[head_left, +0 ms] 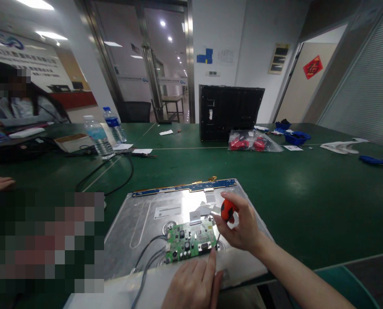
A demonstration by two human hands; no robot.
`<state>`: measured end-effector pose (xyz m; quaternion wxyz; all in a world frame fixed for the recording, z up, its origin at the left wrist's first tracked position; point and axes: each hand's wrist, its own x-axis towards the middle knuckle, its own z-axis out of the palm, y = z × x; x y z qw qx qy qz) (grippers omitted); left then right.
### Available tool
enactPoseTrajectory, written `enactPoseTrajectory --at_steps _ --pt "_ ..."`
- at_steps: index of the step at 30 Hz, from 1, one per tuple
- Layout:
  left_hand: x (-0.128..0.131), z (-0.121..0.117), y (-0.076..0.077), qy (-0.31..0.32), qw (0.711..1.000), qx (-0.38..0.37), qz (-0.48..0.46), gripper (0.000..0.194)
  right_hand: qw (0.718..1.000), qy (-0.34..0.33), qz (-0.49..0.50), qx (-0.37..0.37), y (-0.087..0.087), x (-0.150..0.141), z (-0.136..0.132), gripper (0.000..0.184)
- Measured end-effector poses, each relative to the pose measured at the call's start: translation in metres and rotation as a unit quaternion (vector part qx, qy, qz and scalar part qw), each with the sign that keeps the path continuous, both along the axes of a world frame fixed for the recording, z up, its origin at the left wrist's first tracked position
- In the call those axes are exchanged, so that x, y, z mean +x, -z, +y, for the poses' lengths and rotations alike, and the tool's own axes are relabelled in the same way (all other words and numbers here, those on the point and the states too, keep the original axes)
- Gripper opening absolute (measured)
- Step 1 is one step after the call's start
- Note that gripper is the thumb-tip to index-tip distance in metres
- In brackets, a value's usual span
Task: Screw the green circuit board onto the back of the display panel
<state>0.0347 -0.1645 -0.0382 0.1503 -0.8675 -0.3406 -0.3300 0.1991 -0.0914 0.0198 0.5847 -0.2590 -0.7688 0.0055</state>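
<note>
A green circuit board (pixel 191 240) lies on the silver back of a flat display panel (pixel 140 227), with dark cables plugged into its left side. My right hand (pixel 242 223) grips a screwdriver (pixel 227 210) by its orange and black handle. The thin shaft slants down to the board's lower right corner, where a screw is too small to make out. My left hand (pixel 191 281) rests at the board's front edge with fingers stretched out; its index fingertip is beside the screwdriver tip. Along the panel's far edge runs a blue circuit strip (pixel 185 189).
A black monitor casing (pixel 230 111) stands at the back behind a plastic bag of red parts (pixel 252 142). Two water bottles (pixel 98 137) and a black cable (pixel 131 171) are at left. Blue trays (pixel 297 138) are at right. Another person (pixel 20 98) sits at far left.
</note>
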Motion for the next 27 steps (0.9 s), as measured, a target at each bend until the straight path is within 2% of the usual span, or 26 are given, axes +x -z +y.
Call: enactPoseTrajectory --at_steps 12,27 --pt "-0.0015 -0.0021 0.0066 -0.012 1.000 -0.013 0.024 0.036 0.997 -0.063 -0.010 -0.047 -0.0028 0.0069 -0.0046 0.056" --pt "0.0018 -0.0054 0.0001 -0.014 0.999 -0.043 0.024 0.040 1.000 0.013 0.000 -0.008 0.0020 0.0034 -0.0027 0.049"
